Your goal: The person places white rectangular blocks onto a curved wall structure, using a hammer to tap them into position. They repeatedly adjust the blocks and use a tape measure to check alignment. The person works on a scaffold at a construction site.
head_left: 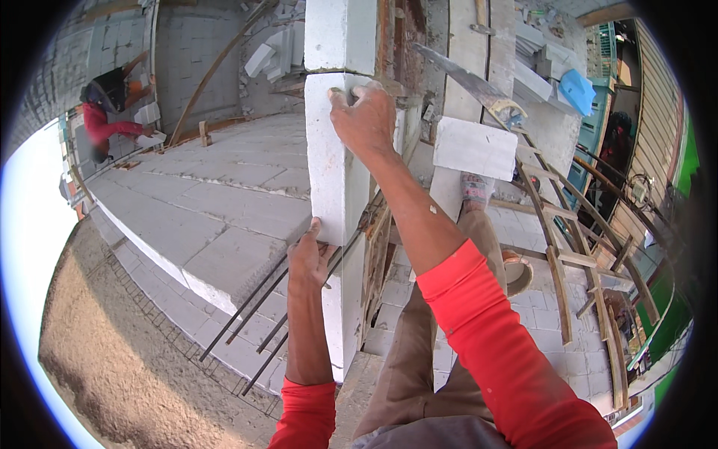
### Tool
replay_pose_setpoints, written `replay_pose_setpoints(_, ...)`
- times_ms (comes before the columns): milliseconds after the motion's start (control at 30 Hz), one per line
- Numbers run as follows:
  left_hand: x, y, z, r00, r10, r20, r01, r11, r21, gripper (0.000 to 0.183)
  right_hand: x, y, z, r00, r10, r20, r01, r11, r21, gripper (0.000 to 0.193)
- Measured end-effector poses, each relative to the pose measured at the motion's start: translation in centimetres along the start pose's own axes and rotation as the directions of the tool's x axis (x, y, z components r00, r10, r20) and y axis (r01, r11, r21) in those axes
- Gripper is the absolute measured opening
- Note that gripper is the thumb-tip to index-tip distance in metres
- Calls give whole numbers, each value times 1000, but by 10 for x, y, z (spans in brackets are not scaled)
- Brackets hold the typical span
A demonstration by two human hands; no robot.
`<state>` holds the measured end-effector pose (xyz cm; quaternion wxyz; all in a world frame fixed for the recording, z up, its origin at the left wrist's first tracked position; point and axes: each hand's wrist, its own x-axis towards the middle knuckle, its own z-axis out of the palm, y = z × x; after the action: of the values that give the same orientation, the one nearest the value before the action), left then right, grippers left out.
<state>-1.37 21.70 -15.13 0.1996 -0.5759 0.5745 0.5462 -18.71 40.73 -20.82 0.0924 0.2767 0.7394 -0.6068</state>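
Observation:
A long white aerated concrete block (327, 161) lies in a narrow row of blocks atop a wall, between a block (326, 34) beyond it and another block (340, 299) nearer me. My right hand (364, 116) grips its far part, fingers curled over the top and side. At its near left corner, my left hand (307, 257) holds the lower end, the thumb pointing up along the side and the other fingers partly hidden. Dark steel rods (258, 310) pass beneath my left hand, sticking out to the left.
Broad block masonry (239, 198) spreads left, where a co-worker in red (112, 120) bends over. To the right are a hand saw (471, 84), a loose white block (474, 148), a wooden ladder (550, 224), a bucket (517, 272) and a blue plastic item (576, 92). Sand (112, 322) lies lower left.

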Motion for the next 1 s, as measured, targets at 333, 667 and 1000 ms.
replay_pose_setpoints(333,0,-5,-2,999,35,-24,-35,999,0,39,-1,-4,-2,998,-25,-54,25,1000,-4,47)
replay_pose_setpoints(667,-4,-3,1,999,21,-47,-20,1000,18,42,1,-6,-3,999,-22,-50,21,1000,-5,45)
replay_pose_setpoints(1000,-1,-6,-2,998,34,-43,-34,999,13,50,-3,-17,-16,998,45,45,-45,999,2,46)
